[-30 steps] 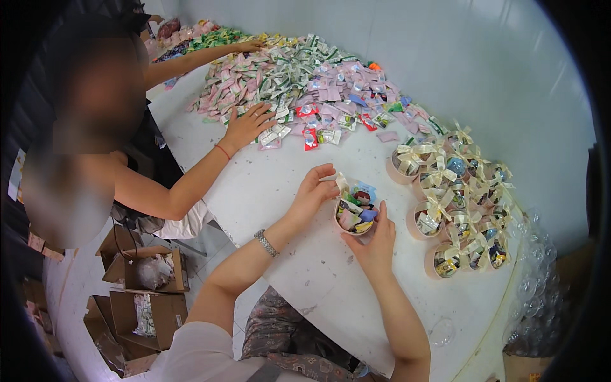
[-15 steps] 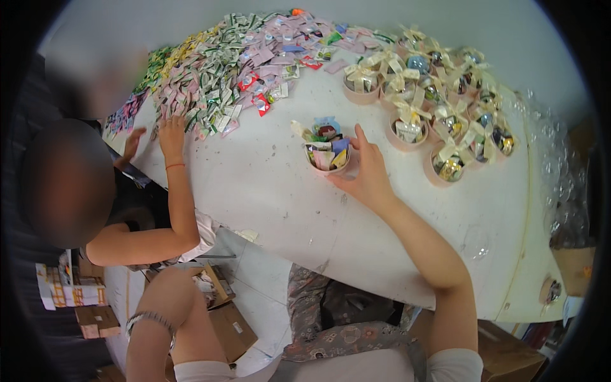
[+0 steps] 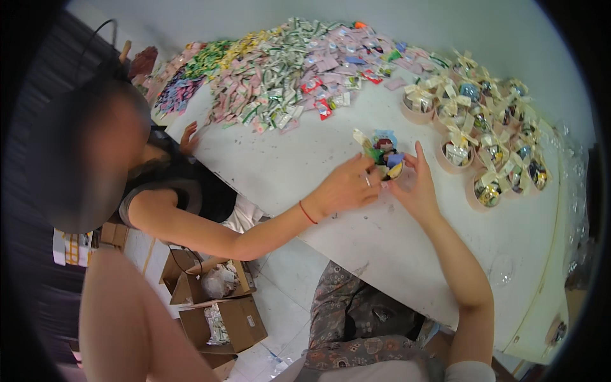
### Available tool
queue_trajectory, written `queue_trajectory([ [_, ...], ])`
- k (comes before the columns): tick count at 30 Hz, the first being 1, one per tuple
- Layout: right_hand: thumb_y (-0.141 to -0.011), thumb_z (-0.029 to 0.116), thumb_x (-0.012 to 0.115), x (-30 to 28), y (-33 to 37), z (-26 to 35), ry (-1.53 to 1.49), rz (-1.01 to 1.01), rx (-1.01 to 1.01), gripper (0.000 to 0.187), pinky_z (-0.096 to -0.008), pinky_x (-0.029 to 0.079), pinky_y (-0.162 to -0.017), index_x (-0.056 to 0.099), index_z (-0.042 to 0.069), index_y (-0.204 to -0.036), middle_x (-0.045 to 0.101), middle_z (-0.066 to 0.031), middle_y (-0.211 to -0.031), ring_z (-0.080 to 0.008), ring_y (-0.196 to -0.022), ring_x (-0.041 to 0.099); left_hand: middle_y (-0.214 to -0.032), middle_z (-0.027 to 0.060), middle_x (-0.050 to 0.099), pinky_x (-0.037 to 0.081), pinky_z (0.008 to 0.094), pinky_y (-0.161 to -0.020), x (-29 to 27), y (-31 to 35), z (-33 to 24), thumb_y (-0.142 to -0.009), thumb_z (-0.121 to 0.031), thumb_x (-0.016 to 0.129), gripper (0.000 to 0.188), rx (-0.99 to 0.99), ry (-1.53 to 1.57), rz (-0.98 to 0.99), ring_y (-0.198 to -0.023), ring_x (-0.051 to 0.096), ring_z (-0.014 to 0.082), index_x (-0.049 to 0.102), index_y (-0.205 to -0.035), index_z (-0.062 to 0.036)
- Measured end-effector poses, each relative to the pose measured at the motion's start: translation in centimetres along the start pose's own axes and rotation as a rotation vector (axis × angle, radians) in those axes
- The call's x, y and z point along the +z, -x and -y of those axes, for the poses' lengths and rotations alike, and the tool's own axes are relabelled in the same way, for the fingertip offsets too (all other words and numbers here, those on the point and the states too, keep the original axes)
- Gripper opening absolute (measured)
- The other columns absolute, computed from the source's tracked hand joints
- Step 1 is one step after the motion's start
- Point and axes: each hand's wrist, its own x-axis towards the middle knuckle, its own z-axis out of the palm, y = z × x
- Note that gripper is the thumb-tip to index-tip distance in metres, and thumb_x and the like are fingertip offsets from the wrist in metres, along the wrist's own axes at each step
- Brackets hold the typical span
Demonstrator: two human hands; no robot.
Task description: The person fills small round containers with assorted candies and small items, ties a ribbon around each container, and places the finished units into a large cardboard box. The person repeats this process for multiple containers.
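My right hand (image 3: 417,184) is curled around a small pink cup (image 3: 402,167) on the white table. Its thumb is at the near side and its fingers are at the right. Small wrapped packets (image 3: 394,158) in blue, green and yellow fill the cup, and a cream ribbon end (image 3: 361,138) stands up at its left. A co-worker's hand (image 3: 349,186), with a ring and a red wrist string, reaches over the cup's left side and hides part of it. My bent left arm (image 3: 118,312) shows at lower left; its hand is out of view.
Heaped small packets (image 3: 273,70) line the far side of the table. Several ribboned pink cups (image 3: 457,156) stand together at right, near clear plastic domes (image 3: 576,210). The co-worker (image 3: 159,184) is at left. Open cardboard boxes (image 3: 238,325) sit on the floor.
The co-worker's hand has moved from the packet heap to the cup. My left wrist with its bracelet has left the view. The whole view has shifted, with the table further right.
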Motion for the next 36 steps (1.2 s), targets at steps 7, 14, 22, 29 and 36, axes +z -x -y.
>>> queue_trajectory([
  [7, -0.068, 0.016, 0.084, -0.6, -0.2, 0.2, 0.061, 0.012, -0.030, 0.106, -0.0422, 0.041, -0.099, 0.019, -0.003, -0.149, 0.055, -0.0179, -0.127, -0.0302, -0.112, 0.053, -0.104, 0.0035, 0.056, 0.049, 0.0250, -0.082, 2.2, 0.1, -1.4, -0.082, -0.009, 0.066, 0.018, 0.006, -0.046, -0.186, -0.095, 0.057, 0.0127, 0.061, -0.099, -0.0040],
  [14, -0.063, 0.013, 0.084, -0.3, -0.2, 1.1, 0.106, 0.054, -0.083, 0.108, -0.0427, 0.042, -0.098, 0.021, -0.004, -0.148, 0.053, -0.0218, -0.132, -0.0344, -0.116, 0.053, -0.079, 0.0056, 0.064, 0.045, 0.0253, -0.058, -11.4, -0.7, -9.4, -0.086, -0.028, 0.069, 0.041, -0.177, 1.866, -0.361, -0.064, 0.057, 0.0135, 0.062, -0.110, 0.0054],
  [22, -0.058, 0.015, 0.088, -0.3, 0.0, 0.8, 0.173, 0.088, -0.098, 0.112, -0.0450, 0.040, -0.098, 0.022, -0.006, -0.147, 0.053, -0.0219, -0.132, -0.0364, -0.116, 0.053, -0.083, 0.0053, 0.062, 0.045, 0.0206, -0.061, -9.2, -2.7, -10.2, -0.086, -0.037, 0.071, 0.070, -0.165, 2.348, -0.153, -0.069, 0.061, 0.0112, 0.045, -0.138, 0.0028],
  [29, -0.062, 0.013, 0.085, -0.1, -0.7, 0.3, 0.279, 0.127, -0.090, 0.111, -0.0451, 0.041, -0.098, 0.018, -0.003, -0.150, 0.053, -0.0197, -0.133, -0.0374, -0.115, 0.053, -0.074, 0.0050, 0.062, 0.042, 0.0242, -0.060, -8.3, -5.0, -9.2, -0.086, -0.029, 0.070, 0.055, -0.421, 2.455, -0.146, -0.066, 0.060, 0.0121, 0.055, -0.126, 0.0053],
  [36, -0.066, 0.020, 0.085, -0.4, -0.9, 0.6, 0.287, 0.117, -0.042, 0.108, -0.0442, 0.038, -0.099, 0.019, -0.004, -0.148, 0.054, -0.0161, -0.136, -0.0336, -0.119, 0.052, -0.086, 0.0068, 0.060, 0.045, 0.0262, -0.067, -3.3, -6.0, -14.3, -0.088, -0.023, 0.070, 0.063, -0.602, 2.501, -0.124, -0.076, 0.057, 0.0112, 0.042, -0.140, -0.0006],
])
